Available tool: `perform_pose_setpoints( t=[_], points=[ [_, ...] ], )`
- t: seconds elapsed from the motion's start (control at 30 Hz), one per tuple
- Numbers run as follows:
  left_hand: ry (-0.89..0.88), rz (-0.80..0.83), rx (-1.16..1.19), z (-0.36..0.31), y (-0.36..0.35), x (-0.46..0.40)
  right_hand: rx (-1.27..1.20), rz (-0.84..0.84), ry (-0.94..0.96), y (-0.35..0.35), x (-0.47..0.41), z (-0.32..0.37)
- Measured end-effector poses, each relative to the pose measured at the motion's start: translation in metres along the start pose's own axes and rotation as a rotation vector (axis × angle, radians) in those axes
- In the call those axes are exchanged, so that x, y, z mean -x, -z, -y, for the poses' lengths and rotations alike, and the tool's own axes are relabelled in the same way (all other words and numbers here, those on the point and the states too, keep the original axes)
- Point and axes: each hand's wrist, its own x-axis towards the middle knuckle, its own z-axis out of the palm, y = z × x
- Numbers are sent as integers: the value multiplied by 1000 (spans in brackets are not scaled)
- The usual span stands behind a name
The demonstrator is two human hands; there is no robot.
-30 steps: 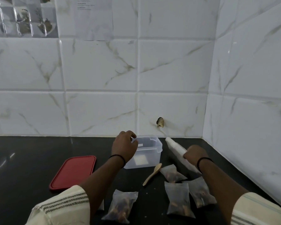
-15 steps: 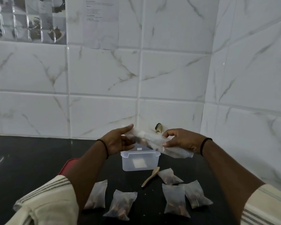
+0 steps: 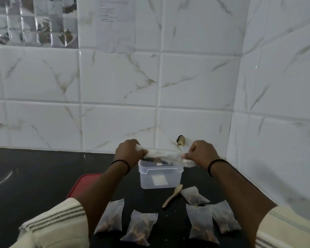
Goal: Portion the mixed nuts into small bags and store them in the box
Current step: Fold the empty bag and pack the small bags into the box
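Observation:
A long translucent bag of nuts [image 3: 166, 156] is stretched level just above the clear plastic box [image 3: 160, 178]. My left hand [image 3: 128, 152] grips its left end and my right hand [image 3: 201, 153] grips its right end. Dark nuts show at the bag's lower edge over the box opening. Several small filled bags lie on the black counter in front: one [image 3: 111, 218], another [image 3: 139, 228], a third [image 3: 201, 224], and more to the right [image 3: 224, 218], [image 3: 193, 195]. A wooden spoon [image 3: 173, 195] lies beside the box.
The red lid [image 3: 79, 185] lies flat left of the box, partly hidden by my left forearm. Tiled walls meet in a corner close behind and to the right. A small dark object [image 3: 180, 140] sits on the wall behind the box.
My right hand lifted the long bag from the counter, my left hand left the box and took the other end. Both hands now curl tightly round the ends, lower over the box.

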Motion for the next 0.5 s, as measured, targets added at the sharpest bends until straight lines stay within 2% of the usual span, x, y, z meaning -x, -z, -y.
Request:
perform_pose_setpoints(
  t=[0.07,0.17,0.27,0.37,0.5],
  points=[
    [-61,-32,-116,-5,-8,-3,4,-154,54,-8,0,1],
    [-97,17,-136,-4,-17,-10,-15,-218,89,-21,-6,2],
    [-154,63,-238,4,-23,-17,-32,-156,79,-38,-22,4],
    [-219,74,-420,11,-27,-22,-35,-25,65,-57,-35,4],
    [-239,65,-553,18,-36,-30,121,45,94,-75,-45,-4]
  ],
)
